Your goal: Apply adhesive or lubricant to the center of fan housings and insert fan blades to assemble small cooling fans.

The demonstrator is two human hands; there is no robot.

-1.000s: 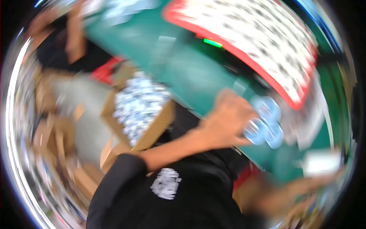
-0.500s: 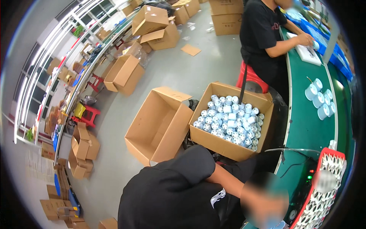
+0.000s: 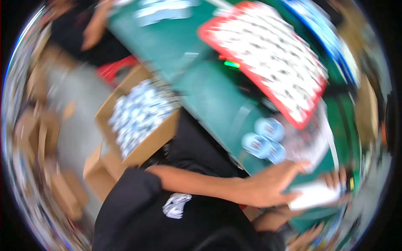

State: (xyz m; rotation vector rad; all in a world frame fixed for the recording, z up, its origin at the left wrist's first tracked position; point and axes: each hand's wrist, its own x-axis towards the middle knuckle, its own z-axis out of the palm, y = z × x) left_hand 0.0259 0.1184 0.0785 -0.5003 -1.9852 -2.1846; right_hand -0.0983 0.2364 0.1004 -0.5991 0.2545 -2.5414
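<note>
Head view: the person's left hand [image 3: 272, 186] is hovering over the green bench [image 3: 213, 104], its thumb and fingers standing apart. The thumb is lying beside the left end of a flat white block [image 3: 316, 195]; whether it is touching cannot be told. The right hand [image 3: 336, 179], partly hidden, is clamping the right end of the block, its fingers curling over the far edge. The block is resting near the bench's right side, and motion blur is obscuring its details.

Three light-blue round cups [image 3: 256, 145] are standing in a tight cluster just beyond the left hand. A crumpled clear plastic bag [image 3: 312, 140] is lying to their right. Farther off, a red-rimmed tray [image 3: 299, 117] is sitting aslant, carrying rows of white pieces with dark spots; a small green light [image 3: 231, 64] is glowing at its left edge. On the left, a cardboard box [image 3: 153, 140] is holding a heap of pale-blue cylinders [image 3: 140, 113], and a red stool [image 3: 115, 69] is standing behind it. At upper left, a co-worker's forearm [image 3: 94, 31] is showing, and more light-blue pieces [image 3: 163, 11] are lying on the bench nearby.
</note>
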